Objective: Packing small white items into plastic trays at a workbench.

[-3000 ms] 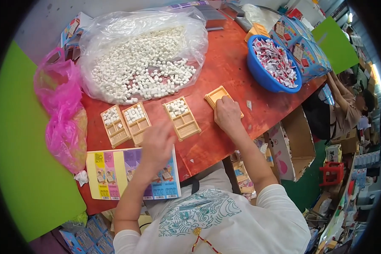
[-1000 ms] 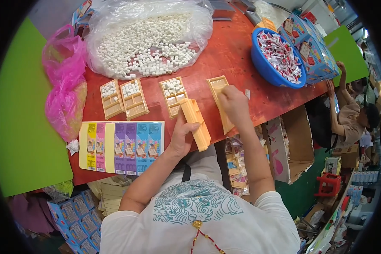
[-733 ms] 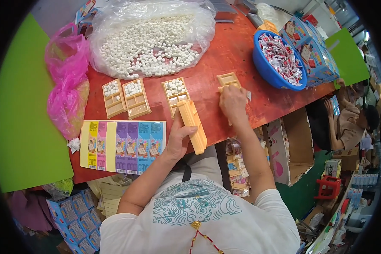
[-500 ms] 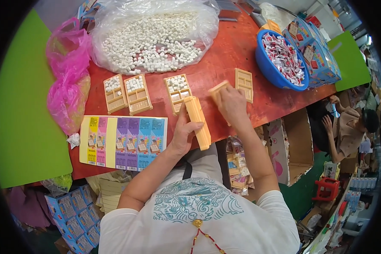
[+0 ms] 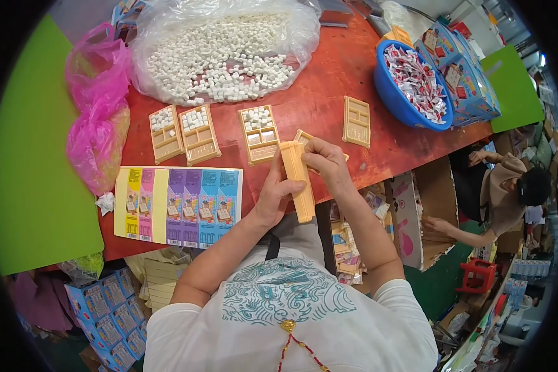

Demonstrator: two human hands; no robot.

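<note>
My left hand (image 5: pixel 276 197) is wrapped around a stack of pale orange plastic compartment trays (image 5: pixel 299 180), held upright on edge over the table's near edge. My right hand (image 5: pixel 328 162) pinches at the upper right side of that stack; how many trays lie between its fingers is hidden. Just behind the stack a loose tray (image 5: pixel 302 136) lies on the table, mostly covered by my right hand. To the left of it stands a tray (image 5: pixel 261 152) with small white cubes in its far compartment. Farther right lies a tray (image 5: pixel 357 133) without cubes.
Two more trays holding white cubes, a left one (image 5: pixel 167 149) and a right one (image 5: pixel 201 149), sit beside a label sheet (image 5: pixel 160 211). Behind them spreads a clear bag of white cubes (image 5: pixel 220 68). A blue basin (image 5: pixel 395 102) of small packets stands right, near a co-worker (image 5: pixel 505 192).
My right hand has come back left to the stack, leaving a tray on the table behind it. The co-worker's arm now reaches toward the cardboard box.
</note>
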